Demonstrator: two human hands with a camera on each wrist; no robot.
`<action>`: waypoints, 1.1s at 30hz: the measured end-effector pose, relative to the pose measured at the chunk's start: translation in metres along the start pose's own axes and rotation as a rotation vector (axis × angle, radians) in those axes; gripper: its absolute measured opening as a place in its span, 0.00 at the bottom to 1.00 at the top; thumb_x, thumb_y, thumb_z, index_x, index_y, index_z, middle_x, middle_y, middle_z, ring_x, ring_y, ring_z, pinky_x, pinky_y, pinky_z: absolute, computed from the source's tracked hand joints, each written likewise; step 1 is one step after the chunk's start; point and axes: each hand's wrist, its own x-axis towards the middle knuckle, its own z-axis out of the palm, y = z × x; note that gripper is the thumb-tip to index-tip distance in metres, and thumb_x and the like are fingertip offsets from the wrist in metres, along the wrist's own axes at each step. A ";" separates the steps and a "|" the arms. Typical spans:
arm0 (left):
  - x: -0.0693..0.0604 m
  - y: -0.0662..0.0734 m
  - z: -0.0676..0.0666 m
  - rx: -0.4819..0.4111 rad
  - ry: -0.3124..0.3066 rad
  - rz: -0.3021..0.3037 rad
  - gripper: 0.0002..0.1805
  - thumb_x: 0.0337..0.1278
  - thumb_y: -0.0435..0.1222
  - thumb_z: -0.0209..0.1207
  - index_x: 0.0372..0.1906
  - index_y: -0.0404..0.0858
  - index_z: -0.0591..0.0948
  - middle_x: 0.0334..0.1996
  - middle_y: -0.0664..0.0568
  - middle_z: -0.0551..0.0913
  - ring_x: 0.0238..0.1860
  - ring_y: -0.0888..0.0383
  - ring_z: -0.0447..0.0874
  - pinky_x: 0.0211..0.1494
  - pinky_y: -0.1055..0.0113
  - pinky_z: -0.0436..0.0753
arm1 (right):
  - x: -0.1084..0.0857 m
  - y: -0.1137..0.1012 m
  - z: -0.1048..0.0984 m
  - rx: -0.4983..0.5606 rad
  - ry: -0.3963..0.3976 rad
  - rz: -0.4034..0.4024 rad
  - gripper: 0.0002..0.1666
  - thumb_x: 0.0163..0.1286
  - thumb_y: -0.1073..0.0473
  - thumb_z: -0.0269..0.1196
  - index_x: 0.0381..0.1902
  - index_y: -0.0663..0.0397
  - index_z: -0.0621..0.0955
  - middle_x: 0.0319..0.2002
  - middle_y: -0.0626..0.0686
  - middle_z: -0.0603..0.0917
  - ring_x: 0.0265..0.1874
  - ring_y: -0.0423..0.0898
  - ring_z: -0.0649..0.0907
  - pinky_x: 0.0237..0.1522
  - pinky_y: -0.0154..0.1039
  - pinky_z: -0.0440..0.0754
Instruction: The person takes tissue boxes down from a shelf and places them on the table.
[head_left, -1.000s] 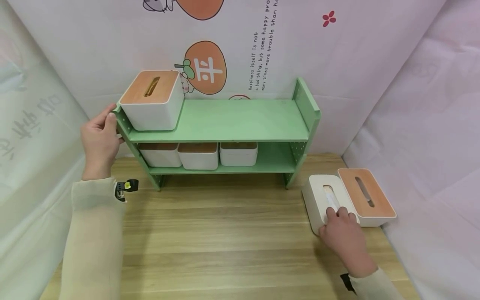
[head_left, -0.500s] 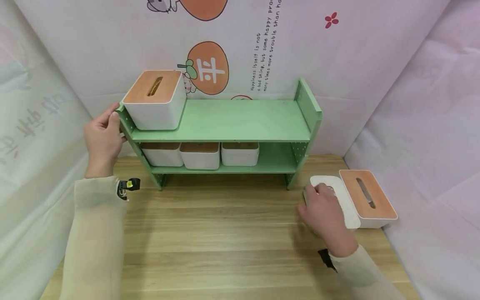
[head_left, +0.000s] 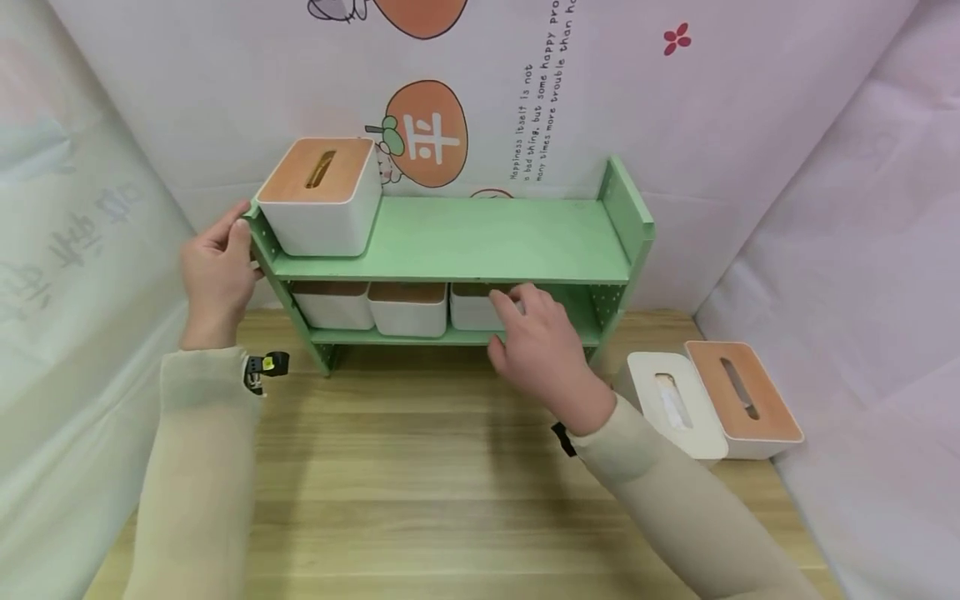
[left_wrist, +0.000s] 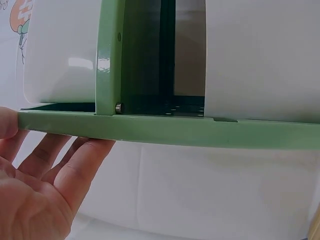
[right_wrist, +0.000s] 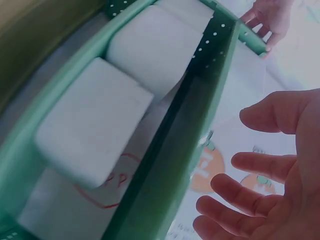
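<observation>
A green two-tier shelf [head_left: 487, 237] stands against the patterned back sheet. At its upper left edge my left hand [head_left: 219, 271] grips the side panel; in the left wrist view that hand [left_wrist: 45, 185] has the thumb on one face and the fingers on the other. My right hand [head_left: 543, 350] is in front of the lower tier, nearest the small white box [head_left: 471, 312], which it partly covers in the head view. Its fingers [right_wrist: 245, 197] are spread and hold nothing in the right wrist view. Two more boxes with wood-look lids, a left box [head_left: 333, 308] and a middle box [head_left: 408, 312], share that tier.
A white tissue box with a wood-look lid [head_left: 322, 221] sits at the left of the top tier. On the wooden table [head_left: 405, 467] at right, a white-topped tissue box [head_left: 648, 375] stands beside a wood-lidded tissue box [head_left: 738, 392]. White sheets hang on both sides.
My right hand has left the white-topped tissue box and moved left and forward to the shelf's lower tier. My left hand keeps its grip on the panel. The head view has shifted slightly.
</observation>
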 end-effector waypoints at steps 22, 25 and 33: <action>0.002 -0.003 -0.001 0.023 0.001 0.011 0.19 0.75 0.44 0.51 0.64 0.53 0.79 0.66 0.50 0.74 0.56 0.53 0.81 0.36 0.73 0.86 | 0.116 -0.066 0.000 -0.046 -0.100 -0.116 0.33 0.69 0.53 0.58 0.71 0.52 0.69 0.63 0.59 0.71 0.61 0.57 0.72 0.58 0.53 0.75; 0.002 -0.003 -0.001 0.037 0.003 0.018 0.18 0.75 0.44 0.51 0.64 0.54 0.79 0.66 0.50 0.75 0.55 0.53 0.82 0.36 0.73 0.86 | 0.126 -0.073 0.000 -0.064 -0.123 -0.114 0.35 0.70 0.51 0.57 0.74 0.51 0.66 0.67 0.58 0.68 0.66 0.55 0.68 0.63 0.53 0.73; 0.002 -0.003 -0.001 0.057 0.007 0.032 0.19 0.75 0.44 0.51 0.64 0.53 0.79 0.66 0.50 0.75 0.53 0.55 0.83 0.35 0.73 0.86 | 0.156 -0.084 0.005 -0.148 -0.259 -0.140 0.43 0.72 0.47 0.51 0.80 0.52 0.53 0.78 0.53 0.51 0.76 0.48 0.51 0.74 0.48 0.57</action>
